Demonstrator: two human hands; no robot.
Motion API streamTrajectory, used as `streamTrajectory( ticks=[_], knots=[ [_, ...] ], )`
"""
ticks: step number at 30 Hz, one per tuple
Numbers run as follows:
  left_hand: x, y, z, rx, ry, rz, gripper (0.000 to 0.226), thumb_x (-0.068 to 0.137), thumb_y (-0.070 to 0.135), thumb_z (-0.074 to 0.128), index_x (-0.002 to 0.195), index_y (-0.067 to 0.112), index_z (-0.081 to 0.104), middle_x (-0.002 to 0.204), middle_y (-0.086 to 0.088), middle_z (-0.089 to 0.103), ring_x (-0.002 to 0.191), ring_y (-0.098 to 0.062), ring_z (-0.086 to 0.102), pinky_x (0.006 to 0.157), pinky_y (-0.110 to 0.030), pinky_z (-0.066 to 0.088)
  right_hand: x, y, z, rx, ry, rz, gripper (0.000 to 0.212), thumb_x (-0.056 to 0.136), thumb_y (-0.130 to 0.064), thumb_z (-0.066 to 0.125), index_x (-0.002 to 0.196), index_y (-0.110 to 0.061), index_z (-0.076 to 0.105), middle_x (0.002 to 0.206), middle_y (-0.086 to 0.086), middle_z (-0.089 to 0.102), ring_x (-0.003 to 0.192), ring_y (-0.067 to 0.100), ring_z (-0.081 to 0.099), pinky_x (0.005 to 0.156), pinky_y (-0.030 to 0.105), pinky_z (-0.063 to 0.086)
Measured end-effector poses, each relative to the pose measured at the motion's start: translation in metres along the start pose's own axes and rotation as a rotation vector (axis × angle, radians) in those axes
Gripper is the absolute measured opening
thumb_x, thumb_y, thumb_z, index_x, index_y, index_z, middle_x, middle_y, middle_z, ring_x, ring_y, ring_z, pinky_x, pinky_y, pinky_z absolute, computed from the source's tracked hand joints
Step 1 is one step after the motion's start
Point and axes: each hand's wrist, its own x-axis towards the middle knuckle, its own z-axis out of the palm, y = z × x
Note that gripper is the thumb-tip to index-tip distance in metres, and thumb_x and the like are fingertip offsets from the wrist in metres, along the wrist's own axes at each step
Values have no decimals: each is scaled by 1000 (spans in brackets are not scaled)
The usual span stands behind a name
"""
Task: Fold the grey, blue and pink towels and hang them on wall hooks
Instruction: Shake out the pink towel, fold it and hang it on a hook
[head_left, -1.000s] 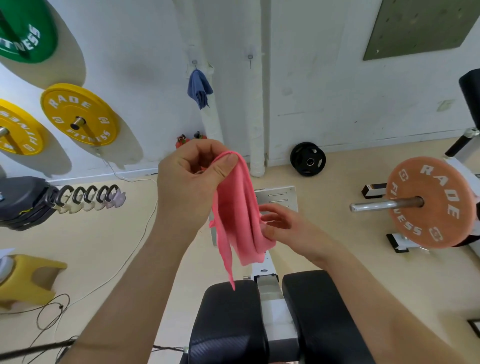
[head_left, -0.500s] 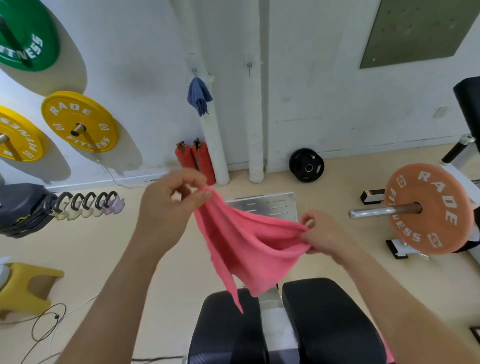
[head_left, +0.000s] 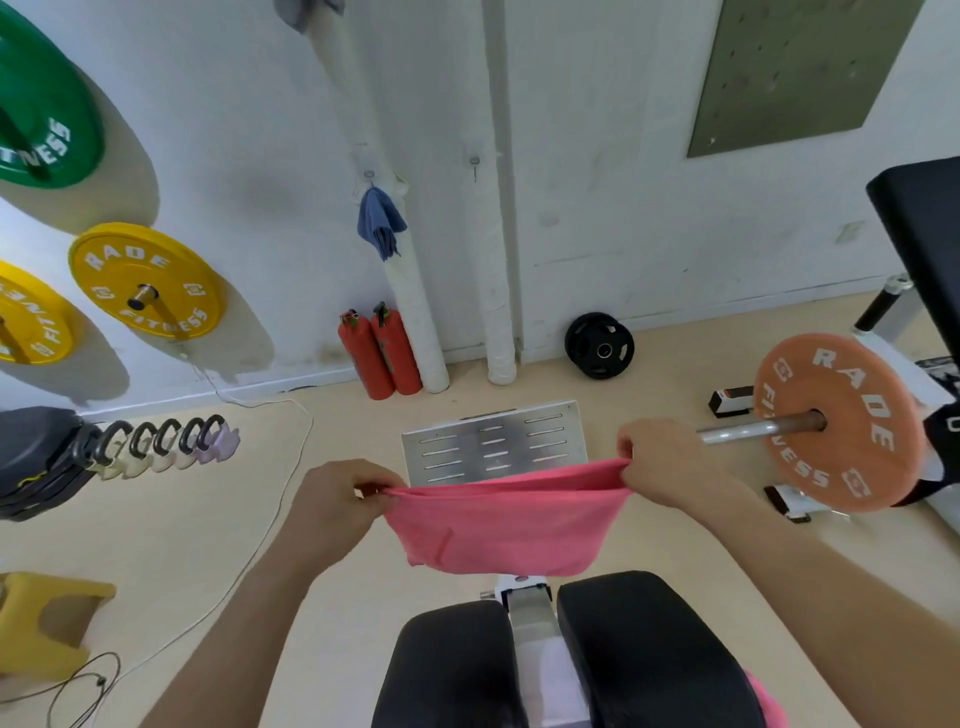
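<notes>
Above the black bench pads (head_left: 571, 649), the pink towel (head_left: 506, 519) is now stretched flat, where a moment ago it hung bunched. Left hand (head_left: 337, 499) and right hand (head_left: 662, 462) each pinch a top corner, ready for folding; blue towel (head_left: 381, 221) already hangs hooked.

The towel (head_left: 506, 519) spans between the left hand (head_left: 340, 499) and right hand (head_left: 667, 467), above the bench pads (head_left: 545, 660) and before the slotted plate (head_left: 493, 441); behind, a second towel (head_left: 380, 222) hangs on a wall hook (head_left: 369, 175), left of another hook (head_left: 474, 162).
</notes>
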Motion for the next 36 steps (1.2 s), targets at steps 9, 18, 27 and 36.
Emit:
streamTrajectory(
  ticks=[9,18,27,36],
  knots=[
    [8,-3,0,-235,239,-188,24,75,6,74,68,29,71,61,8,54,57,-13,43,55,-20,34,19,-10,-23,285,53,41,20,71,-6,53,72,-16,70,54,2,69,46,11,63,53,23,52],
    [-50,24,-26,-669,350,-169,21,85,-2,61,81,17,68,68,-10,72,56,-25,68,53,-26,53,-47,-18,-45,775,52,-5,22,92,3,45,93,-12,61,61,12,62,40,15,59,36,17,37],
    [-203,-80,93,-615,15,-634,20,68,-3,75,75,15,75,70,-5,74,73,-25,70,75,-40,56,-165,22,154,947,-121,524,14,92,-13,54,87,-7,65,84,11,72,75,24,72,61,30,55],
    [-248,-103,121,-519,-76,-714,19,73,20,77,56,14,70,56,-5,67,51,-17,57,65,-36,52,-210,23,227,1097,27,768,15,79,6,62,67,1,55,69,18,51,60,25,52,52,27,49]
  ],
)
